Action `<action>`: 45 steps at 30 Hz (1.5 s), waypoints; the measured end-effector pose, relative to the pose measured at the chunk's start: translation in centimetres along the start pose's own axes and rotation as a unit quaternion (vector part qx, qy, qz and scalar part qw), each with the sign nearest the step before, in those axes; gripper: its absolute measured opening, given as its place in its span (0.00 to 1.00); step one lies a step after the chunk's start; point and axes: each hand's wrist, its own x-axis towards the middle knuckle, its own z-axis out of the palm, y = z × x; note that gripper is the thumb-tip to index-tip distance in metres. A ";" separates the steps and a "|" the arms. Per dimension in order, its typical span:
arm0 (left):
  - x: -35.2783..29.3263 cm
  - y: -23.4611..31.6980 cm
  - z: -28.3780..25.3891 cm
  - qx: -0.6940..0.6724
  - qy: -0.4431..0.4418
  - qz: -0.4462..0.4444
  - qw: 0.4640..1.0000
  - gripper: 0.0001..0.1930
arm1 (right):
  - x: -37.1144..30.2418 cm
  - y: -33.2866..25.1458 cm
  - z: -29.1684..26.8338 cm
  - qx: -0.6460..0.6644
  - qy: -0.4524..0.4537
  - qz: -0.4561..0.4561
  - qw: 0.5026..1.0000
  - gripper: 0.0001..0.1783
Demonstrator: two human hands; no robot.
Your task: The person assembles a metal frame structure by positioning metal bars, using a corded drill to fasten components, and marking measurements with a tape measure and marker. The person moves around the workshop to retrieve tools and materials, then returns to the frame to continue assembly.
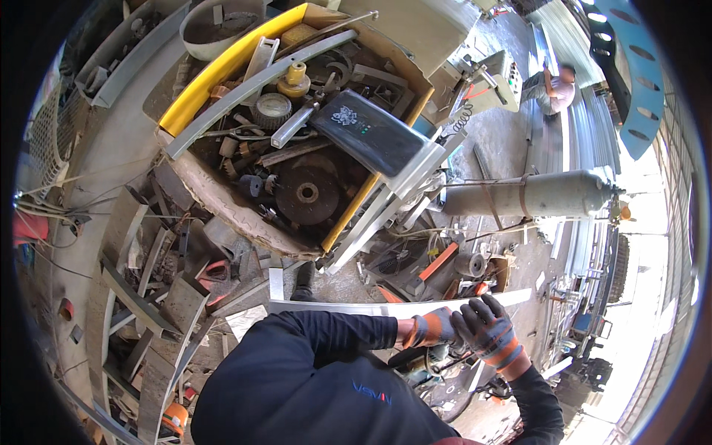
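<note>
One pale metal strip point(348, 306): seen running left to right along the far side of both hands, its longer part to the left, its right end reaching past them.
Left hand point(432, 328): gloved in grey and orange, placed just beside the strip; its fingers are largely hidden, so its grip cannot be told.
Right hand point(488, 334): gloved alike, set close to the left one, with bent, slightly parted fingers overlapping the strip in view; whether it is gripped cannot be told.
Yellow-walled bin point(196, 93): placed on the far side, filled with metal parts and a dark disc point(297, 208).
Grey cylinder point(526, 195): laid to the far right.
Scrap pieces point(178, 308): heaped on the left.
Another person point(558, 93): seen at far right.
</note>
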 end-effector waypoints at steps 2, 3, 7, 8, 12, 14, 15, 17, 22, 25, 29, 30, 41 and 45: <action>0.4 -0.3 0.3 -0.013 -0.005 0.007 1.000 0.13 | 0.3 0.6 0.8 0.004 -0.012 0.008 1.000 0.16; 0.6 -0.5 0.5 -0.017 -0.004 0.010 1.000 0.13 | 0.4 0.9 1.1 0.007 -0.012 0.010 1.000 0.14; 1.1 -1.1 1.4 -0.037 -0.011 0.017 0.999 0.12 | 0.9 2.1 1.3 0.001 -0.013 -0.011 1.000 0.06; 1.2 -1.2 1.5 -0.042 -0.011 0.019 0.999 0.12 | 1.0 2.2 1.3 0.021 -0.054 0.000 0.998 0.05; 1.3 -1.3 2.0 -0.057 -0.012 0.026 0.998 0.12 | 1.7 1.5 0.6 0.015 -0.214 0.044 0.976 0.06; 1.1 -1.4 2.2 -0.062 -0.008 0.028 0.998 0.11 | 2.0 1.0 0.2 0.007 -0.222 0.041 0.974 0.06; 1.0 -1.5 2.2 -0.065 -0.008 0.028 0.997 0.11 | 2.1 0.9 0.0 0.000 -0.213 0.040 0.976 0.06; 1.1 -1.8 2.3 -0.069 -0.011 0.027 0.997 0.11 | 2.1 0.8 -0.1 -0.015 -0.097 -0.003 0.995 0.08; 1.1 -2.6 4.0 -0.091 -0.001 0.029 0.995 0.11 | 0.4 0.8 0.5 0.027 0.054 -0.053 0.997 0.06; 0.2 -3.3 5.8 -0.114 0.013 0.045 0.992 0.11 | -1.8 -0.4 0.8 -0.017 0.020 -0.015 1.000 0.10; -1.1 -4.9 9.0 0.026 -0.046 0.060 0.997 0.11 | -6.7 -3.3 1.7 -0.012 0.025 0.032 0.999 0.08; -1.2 -5.4 9.9 0.117 -0.065 0.118 0.984 0.12 | -8.5 -4.7 2.1 -0.025 -0.012 0.073 0.997 0.06; 0.4 -8.8 28.0 0.031 -0.236 -0.192 0.952 0.19 | -27.4 -21.4 7.7 0.154 -0.298 0.437 0.834 0.05; 3.9 -12.9 36.4 -0.008 -0.333 -0.286 0.899 0.32 | -40.2 -28.2 11.3 0.052 0.069 0.432 0.898 0.08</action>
